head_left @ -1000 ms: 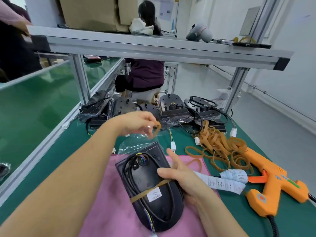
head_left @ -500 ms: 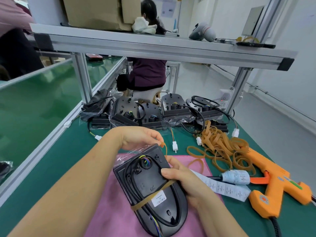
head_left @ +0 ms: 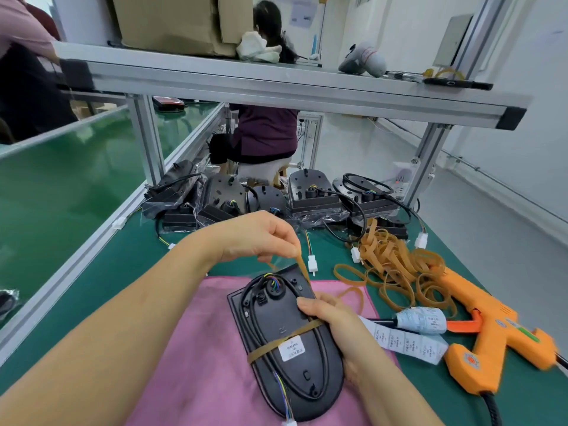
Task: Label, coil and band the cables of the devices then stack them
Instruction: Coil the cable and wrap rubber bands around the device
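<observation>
Pinched between the thumb and fingertips of the left hand (head_left: 261,238) is a tan rubber band (head_left: 302,265), pulled taut just above the far edge of the pink cloth (head_left: 190,348). The strand slants down toward the right hand (head_left: 335,327), whose fingers curl round the right edge of the black device (head_left: 276,321), thumb on top. That device lies back-up on the right half of the cloth. Its black cable (head_left: 250,330) is looped round the back, and a second band strand (head_left: 267,348) crosses it beside a white label (head_left: 292,348). Off the cloth's far right corner lies a heap of loose bands (head_left: 390,269). Right of the cloth are a label roll (head_left: 421,319) and an orange glue gun (head_left: 491,336). Beyond the cloth's far edge stand more devices (head_left: 310,192), some in clear bags.
</observation>
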The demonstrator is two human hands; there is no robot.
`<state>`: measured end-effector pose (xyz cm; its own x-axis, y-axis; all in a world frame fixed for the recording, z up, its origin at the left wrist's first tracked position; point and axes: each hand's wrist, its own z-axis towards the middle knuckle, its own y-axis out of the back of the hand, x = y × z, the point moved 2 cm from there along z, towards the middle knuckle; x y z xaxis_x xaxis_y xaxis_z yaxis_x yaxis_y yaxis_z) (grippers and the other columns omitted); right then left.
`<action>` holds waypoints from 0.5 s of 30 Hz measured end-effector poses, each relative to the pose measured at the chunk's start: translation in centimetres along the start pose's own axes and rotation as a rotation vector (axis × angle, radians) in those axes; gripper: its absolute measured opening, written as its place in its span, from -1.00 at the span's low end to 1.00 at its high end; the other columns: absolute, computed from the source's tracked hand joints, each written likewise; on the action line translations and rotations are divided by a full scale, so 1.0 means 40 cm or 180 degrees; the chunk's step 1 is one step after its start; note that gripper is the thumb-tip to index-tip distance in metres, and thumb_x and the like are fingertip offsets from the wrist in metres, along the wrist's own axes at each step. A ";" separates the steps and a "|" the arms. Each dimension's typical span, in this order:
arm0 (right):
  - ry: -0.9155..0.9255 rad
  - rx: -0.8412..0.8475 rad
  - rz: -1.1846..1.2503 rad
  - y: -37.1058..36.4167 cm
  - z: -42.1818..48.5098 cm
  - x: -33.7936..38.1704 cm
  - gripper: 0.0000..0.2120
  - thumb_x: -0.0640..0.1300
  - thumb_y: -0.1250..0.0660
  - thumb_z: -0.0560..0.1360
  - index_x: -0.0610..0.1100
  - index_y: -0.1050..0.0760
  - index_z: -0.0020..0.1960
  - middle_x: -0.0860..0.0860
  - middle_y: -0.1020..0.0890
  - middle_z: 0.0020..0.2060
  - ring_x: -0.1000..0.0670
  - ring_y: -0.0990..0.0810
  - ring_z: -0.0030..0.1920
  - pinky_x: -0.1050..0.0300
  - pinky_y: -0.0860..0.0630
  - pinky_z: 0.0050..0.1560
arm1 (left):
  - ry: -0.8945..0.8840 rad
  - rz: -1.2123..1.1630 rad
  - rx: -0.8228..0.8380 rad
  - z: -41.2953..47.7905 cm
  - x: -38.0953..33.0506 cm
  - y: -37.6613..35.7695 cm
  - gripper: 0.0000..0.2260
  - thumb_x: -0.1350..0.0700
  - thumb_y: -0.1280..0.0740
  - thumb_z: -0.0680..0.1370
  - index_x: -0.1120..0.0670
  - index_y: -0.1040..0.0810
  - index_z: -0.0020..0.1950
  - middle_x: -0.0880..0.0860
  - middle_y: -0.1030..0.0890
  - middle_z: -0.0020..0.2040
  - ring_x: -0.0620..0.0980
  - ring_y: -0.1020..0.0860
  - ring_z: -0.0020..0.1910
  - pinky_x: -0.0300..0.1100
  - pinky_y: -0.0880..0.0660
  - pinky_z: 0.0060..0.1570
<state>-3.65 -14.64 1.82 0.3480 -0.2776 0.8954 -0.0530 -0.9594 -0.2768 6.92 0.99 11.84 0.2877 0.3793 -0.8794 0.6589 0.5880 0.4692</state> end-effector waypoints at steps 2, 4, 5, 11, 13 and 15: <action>0.0066 -0.0077 0.0215 0.010 -0.006 0.000 -0.60 -0.14 -0.51 0.20 -0.25 -0.54 -0.02 -0.26 -0.66 -0.19 -0.18 -0.65 -0.28 -0.02 -0.61 -0.21 | 0.0003 0.0173 -0.0153 -0.019 0.001 0.010 -0.94 0.11 -0.41 0.46 0.02 -0.68 -0.18 -0.08 -0.54 -0.39 -0.10 -0.37 -0.42 -0.28 -0.36 -0.31; 0.0168 -0.0077 0.0421 0.015 -0.013 0.000 -0.72 -0.19 -0.53 0.20 -0.20 -0.60 -0.12 -0.25 -0.67 -0.18 -0.18 -0.66 -0.28 -0.02 -0.62 -0.24 | 0.0028 0.0177 -0.0492 -0.039 0.017 0.020 -0.94 0.13 -0.42 0.49 0.04 -0.68 -0.17 -0.07 -0.54 -0.39 -0.08 -0.38 -0.41 -0.23 -0.37 -0.28; 0.0225 -0.0081 0.0531 0.017 -0.016 0.001 -0.77 -0.22 -0.55 0.18 -0.17 -0.63 -0.18 -0.25 -0.68 -0.19 -0.18 -0.67 -0.28 -0.02 -0.62 -0.25 | 0.0037 0.0107 -0.0692 -0.049 0.028 0.022 -0.93 0.13 -0.42 0.50 0.07 -0.68 -0.17 -0.05 -0.53 -0.39 -0.06 -0.39 -0.41 -0.22 -0.38 -0.28; 0.0440 -0.0207 0.0730 0.016 -0.024 0.012 -0.69 -0.15 -0.52 0.13 -0.15 -0.65 -0.14 -0.27 -0.68 -0.12 -0.20 -0.66 -0.24 -0.11 -0.61 -0.14 | -0.0072 -0.0535 -0.1444 -0.093 0.099 0.007 -0.82 0.08 -0.43 0.50 0.12 -0.52 -0.23 -0.09 -0.42 -0.53 -0.10 -0.39 -0.52 -0.40 -0.33 -0.45; 0.0449 -0.0197 0.0633 0.016 -0.030 0.015 -0.61 -0.16 -0.51 0.15 -0.20 -0.61 -0.04 -0.29 -0.68 -0.09 -0.21 -0.66 -0.22 -0.11 -0.63 -0.15 | -0.0012 -0.0740 -0.1323 -0.104 0.118 0.004 -0.80 0.01 -0.47 0.35 0.09 -0.52 -0.25 -0.09 -0.42 -0.51 -0.10 -0.41 -0.52 -0.38 -0.37 -0.41; 0.0478 -0.0151 0.0561 0.021 -0.034 0.017 -0.66 -0.17 -0.49 0.16 -0.19 -0.63 -0.07 -0.29 -0.68 -0.10 -0.21 -0.68 -0.24 -0.04 -0.63 -0.24 | 0.0026 -0.0686 -0.1039 -0.116 0.132 0.003 -0.82 0.01 -0.47 0.30 0.06 -0.55 -0.23 -0.04 -0.45 -0.47 -0.07 -0.46 -0.45 -0.35 -0.43 -0.32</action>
<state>-4.71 -15.71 2.69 0.1866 -0.4418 0.8775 -0.1459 -0.8957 -0.4199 5.28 6.37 7.61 0.1604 0.2272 -0.9605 0.4474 0.8507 0.2760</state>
